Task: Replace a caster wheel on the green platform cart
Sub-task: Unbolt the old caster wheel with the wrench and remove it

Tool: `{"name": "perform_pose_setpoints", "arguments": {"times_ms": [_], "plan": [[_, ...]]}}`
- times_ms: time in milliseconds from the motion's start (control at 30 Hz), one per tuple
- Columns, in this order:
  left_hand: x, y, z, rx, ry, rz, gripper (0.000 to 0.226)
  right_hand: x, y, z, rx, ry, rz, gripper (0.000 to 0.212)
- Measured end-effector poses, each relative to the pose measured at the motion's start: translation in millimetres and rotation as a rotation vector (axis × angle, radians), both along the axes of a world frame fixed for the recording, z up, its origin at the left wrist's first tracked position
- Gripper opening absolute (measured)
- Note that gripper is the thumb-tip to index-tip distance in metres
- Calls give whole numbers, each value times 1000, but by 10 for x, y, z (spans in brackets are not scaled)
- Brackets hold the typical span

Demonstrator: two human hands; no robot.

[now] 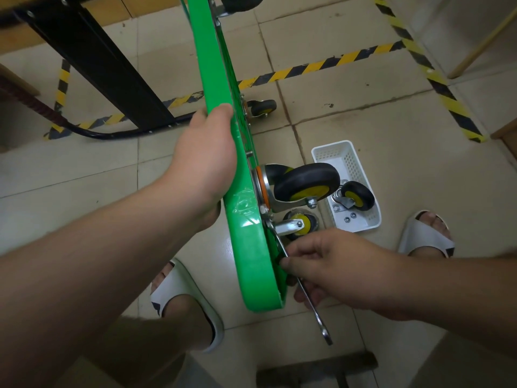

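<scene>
At 7 o'clock and 4 o'clock stand two feet in white slippers, the left slipper [184, 301] and the right slipper [425, 233], on the tiled floor [363, 93]. Between them the green platform cart [251, 261] stands on its edge, running from 6 o'clock up to 12.

At 5 o'clock the right hand [335, 270] has its grip pinched round one silver wrench [321, 320], which slants along the cart's underside. The wrench's upper end reaches the mounting plate of the nearest caster [300, 224], though whether it sits on a nut cannot be told from here.

At 9 o'clock the left hand [207, 161] grips the cart's rim, fingers curled over the edge.

Four casters show on the cart, all black with yellow hubs: the nearest one, a large caster [305, 183] just above it, a third caster [263, 107] further along, and a fourth caster [240, 1] at 12 o'clock.

At 3 o'clock one white basket [347, 152] sits on the floor. It holds a fifth, loose caster [356, 196] and two small nuts [350, 217].

Beyond, yellow-and-black hazard tape [321, 64] crosses the floor, and a black frame [98, 60] stands at 10 o'clock.
</scene>
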State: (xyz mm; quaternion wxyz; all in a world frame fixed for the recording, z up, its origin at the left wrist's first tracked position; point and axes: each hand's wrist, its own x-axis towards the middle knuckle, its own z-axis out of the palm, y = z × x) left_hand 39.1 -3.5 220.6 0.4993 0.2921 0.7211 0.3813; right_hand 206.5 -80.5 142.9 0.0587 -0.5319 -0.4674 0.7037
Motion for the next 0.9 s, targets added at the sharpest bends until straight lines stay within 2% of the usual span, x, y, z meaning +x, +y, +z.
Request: {"name": "perform_pose_setpoints", "arguments": {"times_ms": [300,433,500,567,700,900], "plan": [[-16,21,-15,-4,13,11,33,6,2,-117,75,55,48,14],[-5,18,-13,-2,34,10,31,63,75,-285,319,-53,156,4],[3,14,-8,-7,36,12,30,92,124,-351,439,-88,212,11],[2,18,-2,-7,35,15,28,113,171,-400,530,-123,254,5],[3,15,5,-10,31,14,31,130,257,-434,696,-195,325,20],[10,13,9,-10,28,9,32,120,272,-446,744,-211,346,22]]}}
